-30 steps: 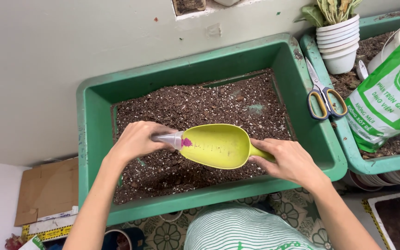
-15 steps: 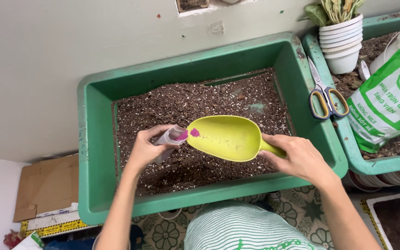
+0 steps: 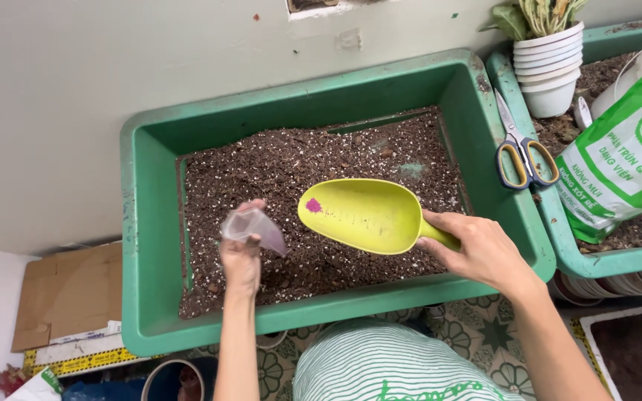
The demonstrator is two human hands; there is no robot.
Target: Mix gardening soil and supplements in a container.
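My right hand (image 3: 481,250) grips the handle of a yellow-green plastic scoop (image 3: 362,215), held level over a green tub (image 3: 150,245) filled with dark potting soil (image 3: 299,171). A small spot of pink powder (image 3: 313,206) lies at the scoop's left end. My left hand (image 3: 241,252) holds a small clear plastic packet (image 3: 253,226) tinted pink, a short way left of the scoop and apart from it.
Scissors (image 3: 520,152) with yellow-and-grey handles rest on the tub's right rim. A second green tub (image 3: 603,260) to the right holds a green-and-white bag (image 3: 626,156) and stacked white pots with a plant (image 3: 550,63). Cardboard (image 3: 68,293) lies at lower left.
My left hand has pulled the packet back from the scoop's left end, down and to the left. The pink powder stays in the scoop. The scoop has risen slightly.
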